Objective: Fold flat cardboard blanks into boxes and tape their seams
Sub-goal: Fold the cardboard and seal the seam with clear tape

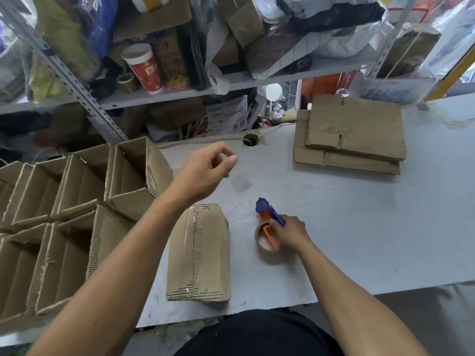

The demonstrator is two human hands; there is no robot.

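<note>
A folded cardboard box [203, 255] lies on the white table [359, 227] in front of me, with clear tape running along its top seam. My left hand [208, 170] hovers above the table beyond the box, fingers loosely curled, holding nothing. My right hand [290, 233] rests on the table to the right of the box and grips a blue and orange tape dispenser [268, 227] with a brown tape roll. A stack of flat cardboard blanks [352, 134] lies at the far right of the table.
Several open finished boxes [77, 201] stand packed together at the left. A cable hole [250, 139] sits at the table's back edge. Cluttered metal shelves [180, 93] with bags, a cup and tape rolls rise behind. The table's front edge runs close to my body.
</note>
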